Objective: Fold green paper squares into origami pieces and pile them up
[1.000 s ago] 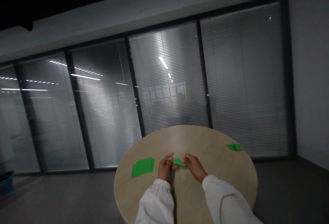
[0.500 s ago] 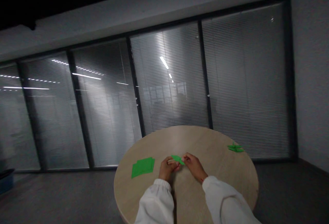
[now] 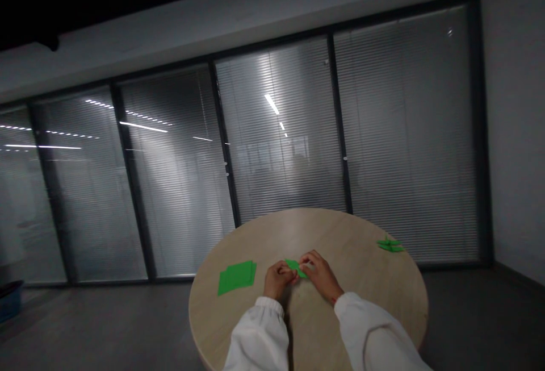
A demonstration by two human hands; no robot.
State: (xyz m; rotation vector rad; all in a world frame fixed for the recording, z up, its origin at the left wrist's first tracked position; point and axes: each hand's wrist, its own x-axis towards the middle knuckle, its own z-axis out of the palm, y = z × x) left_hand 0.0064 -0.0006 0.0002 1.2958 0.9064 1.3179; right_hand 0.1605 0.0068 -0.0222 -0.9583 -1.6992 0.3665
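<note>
Near the middle of the round table, a small folded piece of green paper is held between both hands. My left hand pinches its left and near side with curled fingers. From the right, my right hand grips the paper's other edge between thumb and fingers. The fingers cover much of the paper, so its exact folds cannot be made out. Left of my left hand lies a stack of flat green paper sheets, slightly fanned. Several folded green paper pieces sit together near the table's right edge.
The round wooden table has a pale top with a curved edge. Behind it stands a glass partition with blinds in dark frames. A blue bin is on the floor at the far left.
My right hand has shifted slightly left and up over the green paper, and the paper's visible part has changed shape a little. My left hand stays almost in place.
</note>
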